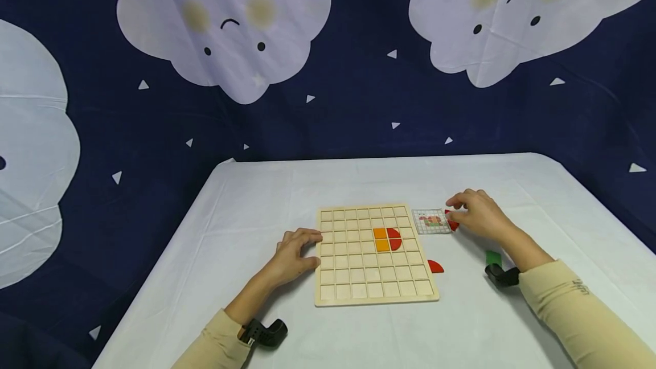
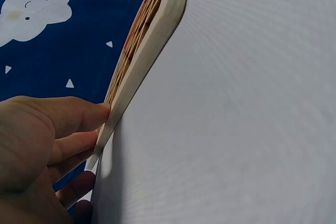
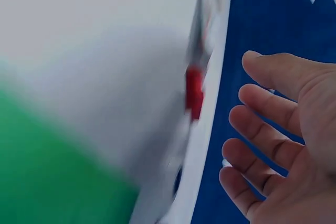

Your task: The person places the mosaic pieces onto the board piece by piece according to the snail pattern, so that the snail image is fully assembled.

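Note:
A pale wooden grid board [image 1: 356, 275] lies flat on the table. Two orange squares [image 1: 382, 245] and two red quarter-circle pieces [image 1: 395, 244] sit in its cells, side by side. Against the board's left edge rests my left hand [image 1: 289, 256], with thumb and fingertips touching the rim. My right hand [image 1: 479, 215] hovers with spread, relaxed fingers over red pieces [image 1: 453, 224], partly hidden beneath it. In the right wrist view, a gap separates those fingers from the red piece [image 3: 193, 90]. Beside them lies a small gridded picture card [image 1: 430, 222].
Just off the board's right edge lies a loose red quarter-circle [image 1: 435, 267]. A green piece [image 1: 493, 258] is near the right wrist, partly behind the black wrist camera [image 1: 502, 275]. White cloth covers the table [image 1: 287, 187]; a dark blue cloud-patterned curtain [image 1: 333, 130] hangs behind.

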`<state>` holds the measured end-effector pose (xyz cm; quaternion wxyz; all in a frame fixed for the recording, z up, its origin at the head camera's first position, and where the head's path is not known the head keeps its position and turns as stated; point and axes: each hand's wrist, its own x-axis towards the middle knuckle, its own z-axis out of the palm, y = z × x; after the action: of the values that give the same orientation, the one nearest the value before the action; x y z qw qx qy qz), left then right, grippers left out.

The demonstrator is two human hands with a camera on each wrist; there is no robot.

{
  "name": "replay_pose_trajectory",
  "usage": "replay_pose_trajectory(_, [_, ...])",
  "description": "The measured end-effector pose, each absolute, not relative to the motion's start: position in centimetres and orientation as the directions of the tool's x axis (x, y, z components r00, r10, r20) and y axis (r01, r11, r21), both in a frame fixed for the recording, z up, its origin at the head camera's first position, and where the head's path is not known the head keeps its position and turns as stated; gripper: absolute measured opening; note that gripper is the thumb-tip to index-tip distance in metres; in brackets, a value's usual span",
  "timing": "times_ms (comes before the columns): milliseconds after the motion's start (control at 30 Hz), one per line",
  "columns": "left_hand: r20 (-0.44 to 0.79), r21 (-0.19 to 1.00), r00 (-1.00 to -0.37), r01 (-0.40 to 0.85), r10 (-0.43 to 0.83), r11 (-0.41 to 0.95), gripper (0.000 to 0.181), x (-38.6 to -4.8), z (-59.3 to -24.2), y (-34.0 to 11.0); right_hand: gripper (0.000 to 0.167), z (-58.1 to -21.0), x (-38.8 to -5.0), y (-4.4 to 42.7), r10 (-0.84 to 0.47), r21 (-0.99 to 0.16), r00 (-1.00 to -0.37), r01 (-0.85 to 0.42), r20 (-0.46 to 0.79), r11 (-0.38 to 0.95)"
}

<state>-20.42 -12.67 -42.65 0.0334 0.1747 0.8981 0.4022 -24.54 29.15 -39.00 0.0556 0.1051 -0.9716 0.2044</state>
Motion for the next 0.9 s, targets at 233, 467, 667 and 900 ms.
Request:
replay_pose_trajectory(233, [0.083,0.736,-0.937,0.286,0.338,0.613,0.045,-20.4,-42.7,-12.6,0.032,-39.5,-25.9,31.3,-0.165,-0.385,-0.983,-0.185,0.086,0.904])
replay_pose_trajectory(467, [0.079,0.738,-0.936,0.286,0.343,0.611,0.045,-20.4,-42.6,-12.7,0.035,-39.9,-26.4,31.9,-0.166,-0.370,-0.986,-0.155,0.004,0.916])
replay_pose_trajectory(667, [0.083,0.730,-0.937,0.290,0.340,0.619,0.045,-20.4,-42.6,-12.7,0.034,-40.3,-26.7,31.7,-0.195,-0.380,-0.980,-0.190,0.026,0.905])
replay_pose_trajectory(900, [0.088,0.731,-0.937,0.291,0.338,0.617,0.045,-20.4,-42.7,-12.7,0.037,-40.3,-27.1,30.9,-0.231,-0.365,-0.972,-0.233,0.050,0.901])
